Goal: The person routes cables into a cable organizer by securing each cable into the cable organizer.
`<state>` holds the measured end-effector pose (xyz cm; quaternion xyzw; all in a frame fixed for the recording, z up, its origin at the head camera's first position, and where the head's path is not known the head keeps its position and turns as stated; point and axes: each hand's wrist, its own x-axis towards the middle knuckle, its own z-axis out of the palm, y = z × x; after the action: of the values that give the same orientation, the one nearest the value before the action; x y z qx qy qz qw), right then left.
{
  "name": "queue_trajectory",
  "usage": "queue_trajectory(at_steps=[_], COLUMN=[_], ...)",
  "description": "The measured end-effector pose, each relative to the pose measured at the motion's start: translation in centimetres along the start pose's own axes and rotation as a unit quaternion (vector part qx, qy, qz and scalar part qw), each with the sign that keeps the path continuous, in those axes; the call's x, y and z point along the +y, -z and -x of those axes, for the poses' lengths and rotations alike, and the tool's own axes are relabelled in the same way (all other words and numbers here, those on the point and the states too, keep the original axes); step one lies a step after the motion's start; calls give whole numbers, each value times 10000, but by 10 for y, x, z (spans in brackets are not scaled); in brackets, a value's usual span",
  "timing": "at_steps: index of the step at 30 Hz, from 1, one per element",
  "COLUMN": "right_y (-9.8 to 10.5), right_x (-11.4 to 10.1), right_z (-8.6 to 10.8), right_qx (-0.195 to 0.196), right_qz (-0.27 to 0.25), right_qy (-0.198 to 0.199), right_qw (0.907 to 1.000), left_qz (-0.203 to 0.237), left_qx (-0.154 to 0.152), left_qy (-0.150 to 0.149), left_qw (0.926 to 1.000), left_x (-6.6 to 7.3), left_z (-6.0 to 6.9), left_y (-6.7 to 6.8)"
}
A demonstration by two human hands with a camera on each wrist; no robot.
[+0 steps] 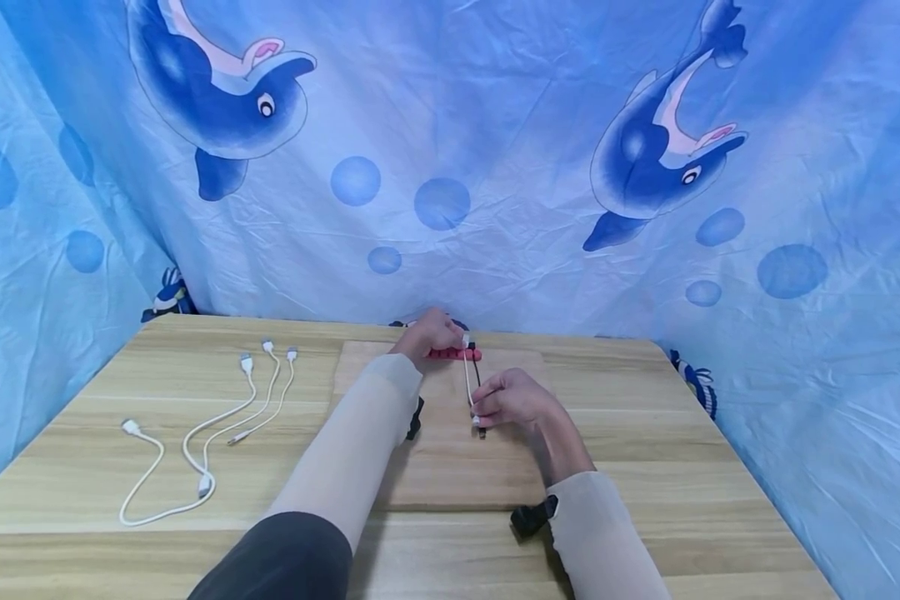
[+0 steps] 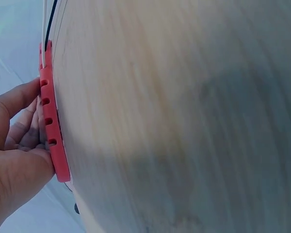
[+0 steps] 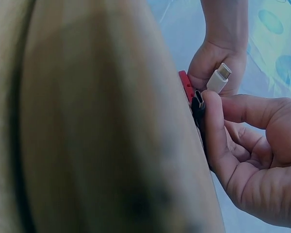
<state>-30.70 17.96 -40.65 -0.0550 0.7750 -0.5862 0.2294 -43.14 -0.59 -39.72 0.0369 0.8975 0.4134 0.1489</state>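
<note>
The left hand [image 1: 433,333] grips a red notched strip [image 2: 49,114] at the far side of the wooden board [image 1: 450,475], covering much of it from the head view. The right hand [image 1: 516,398] pinches a white cable [image 1: 467,375] near its plug; a black cable [image 1: 477,372] runs beside it, partly hidden behind those fingers. Both cables are cut off at the left wrist view's top edge. On the worktop [image 1: 607,392], more white cables [image 1: 205,483] overlap, their number hard to tell.
</note>
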Motion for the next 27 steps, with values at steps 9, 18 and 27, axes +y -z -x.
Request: queue_trajectory(at_steps=[9, 18, 27], right_y=[1, 1, 3], right_x=[5, 5, 4], right_z=[0, 2, -1], right_qx=[18, 19, 35], right_qz=[-225, -137, -53], right_qy=[-33, -7, -39], right_qw=[9997, 9999, 10000], left_qz=[-134, -487, -358], left_qx=[283, 173, 137], left_qy=[-73, -398, -830], left_qw=[9995, 9979, 9958], left_x=[3, -4, -4], left_z=[10, 14, 26], left_y=[-4, 5, 29])
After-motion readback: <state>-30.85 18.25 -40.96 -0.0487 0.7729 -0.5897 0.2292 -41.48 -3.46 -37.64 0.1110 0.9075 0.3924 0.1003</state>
